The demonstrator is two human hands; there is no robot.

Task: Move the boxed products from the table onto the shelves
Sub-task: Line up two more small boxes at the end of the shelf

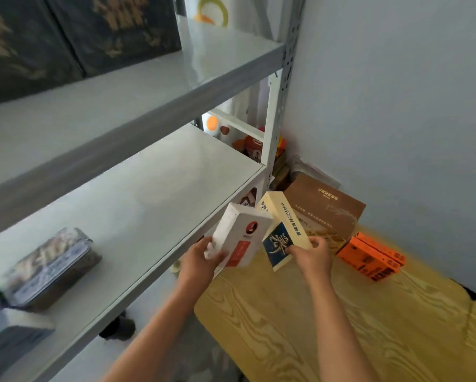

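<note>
My left hand [201, 259] grips the near end of a white box with a red logo [241, 234], held in the air just off the front edge of the middle shelf [148, 194]. My right hand [312, 255] holds a cream box with a dark blue label [282, 230] by its near end, beside the white box and above the wooden table [314, 312]. On the table lie a brown box [325, 205] near the corner and orange boxes [371, 257] to its right.
A patterned tin [52, 267] and a blurred dark box [11, 340] lie on the middle shelf at the left. Two big dark boxes [66, 37] stand on the upper shelf [176, 78]. A grey wall [396, 106] bounds the right. Colourful items sit behind the shelf upright [271, 133].
</note>
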